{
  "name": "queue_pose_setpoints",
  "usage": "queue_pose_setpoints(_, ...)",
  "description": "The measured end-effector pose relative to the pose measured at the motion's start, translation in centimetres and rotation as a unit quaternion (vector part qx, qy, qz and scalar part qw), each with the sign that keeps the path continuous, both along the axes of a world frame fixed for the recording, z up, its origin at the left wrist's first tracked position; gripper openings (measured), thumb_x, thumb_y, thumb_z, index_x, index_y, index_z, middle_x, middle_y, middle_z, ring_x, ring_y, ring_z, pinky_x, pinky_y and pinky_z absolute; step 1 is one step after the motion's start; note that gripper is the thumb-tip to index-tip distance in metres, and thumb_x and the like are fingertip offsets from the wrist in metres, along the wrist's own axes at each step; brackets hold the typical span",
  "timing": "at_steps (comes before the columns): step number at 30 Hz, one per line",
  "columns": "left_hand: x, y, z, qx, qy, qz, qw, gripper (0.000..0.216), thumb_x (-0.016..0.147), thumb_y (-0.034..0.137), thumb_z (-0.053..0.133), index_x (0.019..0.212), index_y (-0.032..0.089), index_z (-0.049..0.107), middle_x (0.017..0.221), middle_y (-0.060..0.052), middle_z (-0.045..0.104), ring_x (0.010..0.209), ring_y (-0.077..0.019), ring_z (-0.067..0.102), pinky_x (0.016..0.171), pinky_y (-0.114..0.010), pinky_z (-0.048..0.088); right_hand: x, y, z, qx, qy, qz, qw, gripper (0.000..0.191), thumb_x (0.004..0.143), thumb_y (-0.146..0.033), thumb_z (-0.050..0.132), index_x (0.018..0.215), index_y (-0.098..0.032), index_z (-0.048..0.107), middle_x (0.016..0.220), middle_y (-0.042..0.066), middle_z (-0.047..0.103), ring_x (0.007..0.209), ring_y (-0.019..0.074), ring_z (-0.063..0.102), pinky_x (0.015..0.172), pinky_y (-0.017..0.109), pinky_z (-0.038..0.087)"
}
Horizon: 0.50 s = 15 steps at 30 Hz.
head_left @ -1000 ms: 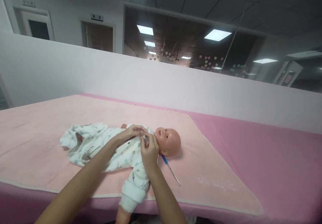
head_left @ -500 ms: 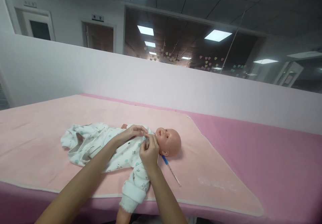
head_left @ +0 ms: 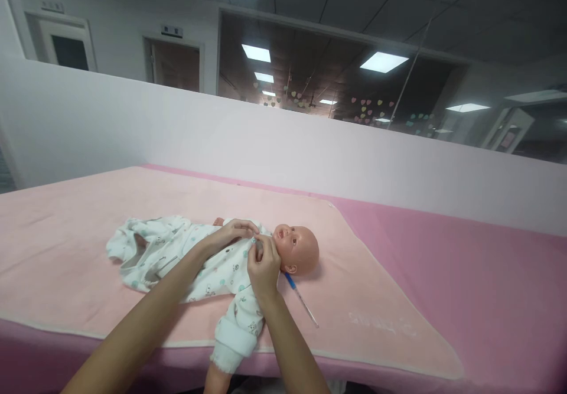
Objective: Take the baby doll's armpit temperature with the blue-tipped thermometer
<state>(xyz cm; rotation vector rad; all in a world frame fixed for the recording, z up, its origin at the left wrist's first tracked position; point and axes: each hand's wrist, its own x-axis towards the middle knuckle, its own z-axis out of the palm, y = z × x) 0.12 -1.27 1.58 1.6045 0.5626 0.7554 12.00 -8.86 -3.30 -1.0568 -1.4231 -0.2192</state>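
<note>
A baby doll (head_left: pixel 305 249) lies on its back, head to the right, dressed in a white romper (head_left: pixel 221 273) with small printed figures. Both of my hands meet at the romper's neckline, just below the doll's chin. My left hand (head_left: pixel 237 230) rests over the chest with bent fingers, its fingertips at the collar fabric. My right hand (head_left: pixel 264 264) is closed in a pinch on the collar edge, close against the doll's face. Exactly what sits between the fingertips is partly hidden. Beside the doll's head lies a thermometer-like stick (head_left: pixel 303 302) with a blue end.
Under the doll is a peach pad (head_left: pixel 363 299) spread on a pink table cover (head_left: pixel 500 276). A white partition (head_left: pixel 274 146) rises along the far side. Behind it are doors and a large window with heart stickers.
Almost nothing differs. My right hand has shifted very slightly at the collar; the doll and the stick stay in place.
</note>
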Motion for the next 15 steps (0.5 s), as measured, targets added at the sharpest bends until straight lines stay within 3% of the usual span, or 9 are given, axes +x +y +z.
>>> queue_pose_setpoints(15,0.05,-0.02,-0.04,-0.002,-0.011,-0.013,1.000,0.021,0.063,0.022,0.066,0.083,0.014,0.066,0.061,0.002,0.057,0.055,-0.0099,0.046,0.052,-0.021,0.032,-0.01,-0.08,0.18,-0.022,-0.006,-0.014,1.000,0.015,0.084,-0.025,0.047,0.090,-0.017,0.058,0.076,0.003,0.060,0.066,0.0132,0.055,0.060,0.024,0.043)
